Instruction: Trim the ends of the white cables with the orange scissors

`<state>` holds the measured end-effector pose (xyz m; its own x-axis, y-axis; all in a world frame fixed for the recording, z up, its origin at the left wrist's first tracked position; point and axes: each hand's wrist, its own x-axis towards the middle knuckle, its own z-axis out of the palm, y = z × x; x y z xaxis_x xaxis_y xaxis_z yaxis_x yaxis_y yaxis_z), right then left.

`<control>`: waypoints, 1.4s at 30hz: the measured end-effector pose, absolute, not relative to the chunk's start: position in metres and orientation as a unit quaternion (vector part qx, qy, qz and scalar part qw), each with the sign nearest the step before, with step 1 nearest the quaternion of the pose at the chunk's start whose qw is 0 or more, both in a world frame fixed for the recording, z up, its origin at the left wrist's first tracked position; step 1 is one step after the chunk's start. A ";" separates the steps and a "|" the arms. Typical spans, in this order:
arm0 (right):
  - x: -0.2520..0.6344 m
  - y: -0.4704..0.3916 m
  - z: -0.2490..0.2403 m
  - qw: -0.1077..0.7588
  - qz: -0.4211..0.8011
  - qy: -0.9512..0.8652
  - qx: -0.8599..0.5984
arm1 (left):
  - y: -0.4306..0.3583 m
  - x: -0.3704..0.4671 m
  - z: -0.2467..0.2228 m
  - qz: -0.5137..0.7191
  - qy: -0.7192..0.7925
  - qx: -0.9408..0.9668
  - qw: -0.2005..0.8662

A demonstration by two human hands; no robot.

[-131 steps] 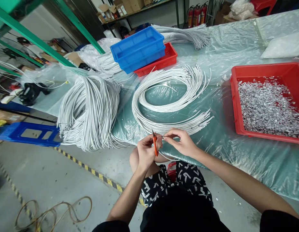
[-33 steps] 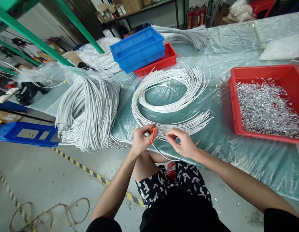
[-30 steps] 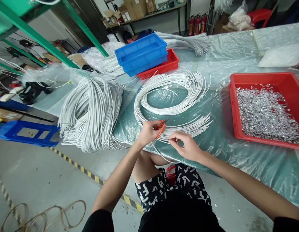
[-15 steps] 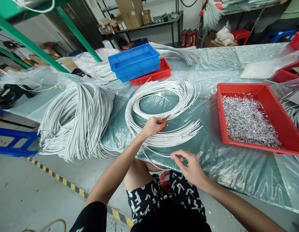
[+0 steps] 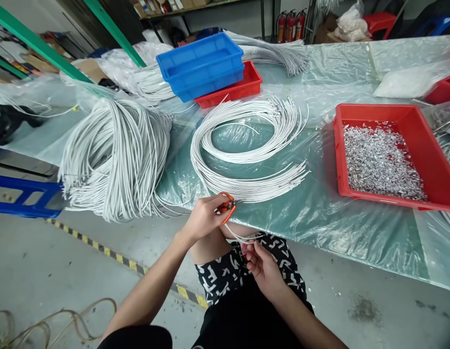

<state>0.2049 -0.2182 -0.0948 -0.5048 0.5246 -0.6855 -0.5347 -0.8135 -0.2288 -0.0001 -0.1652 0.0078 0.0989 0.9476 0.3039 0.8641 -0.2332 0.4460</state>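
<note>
My left hand point(image 5: 206, 216) is closed on orange-handled scissors point(image 5: 228, 207), whose dark tip points right, just below the coiled white cables. Over my lap, at the table's front edge, my right hand point(image 5: 263, 266) pinches the ends of a few thin white cables point(image 5: 239, 236). These cables run up toward my left hand, which hides part of them. A loose coil of white cables point(image 5: 242, 186) lies on the plastic-covered table, its cut ends fanned to the right. To its left sits a large bundle of white cables point(image 5: 117, 160).
On the right stands a red tray point(image 5: 433, 165) of small silvery metal pieces. Behind the coil, blue trays point(image 5: 203, 63) rest on a red tray point(image 5: 252, 80). A green metal frame point(image 5: 116, 34) rises at the back left. A blue stool point(image 5: 24, 196) stands at left.
Both hands have moved down toward my lap, the right one also leftward. The scissors have moved off the coil to its lower edge. The camera view has tilted down.
</note>
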 end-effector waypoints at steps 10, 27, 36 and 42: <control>0.219 -0.187 -0.096 0.329 0.831 -0.047 -0.447 | -0.208 -0.003 -0.006 0.323 0.624 0.710 0.052; 0.294 -0.159 -0.032 0.167 0.725 -0.560 -0.365 | -0.207 0.024 -0.047 0.202 0.513 0.834 -0.006; 0.299 -0.049 -0.013 0.231 0.360 -0.788 -0.443 | -0.223 0.021 -0.077 0.214 0.478 0.849 -0.077; 0.276 0.011 -0.015 0.227 0.275 -0.847 -0.394 | -0.225 0.016 -0.093 0.268 0.451 0.844 -0.114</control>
<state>0.2758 0.0109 -0.0147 -0.5858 0.7929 0.1677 0.5434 0.5378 -0.6446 0.0161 -0.2250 -0.0928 0.4502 0.6999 0.5546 0.8216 -0.5679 0.0497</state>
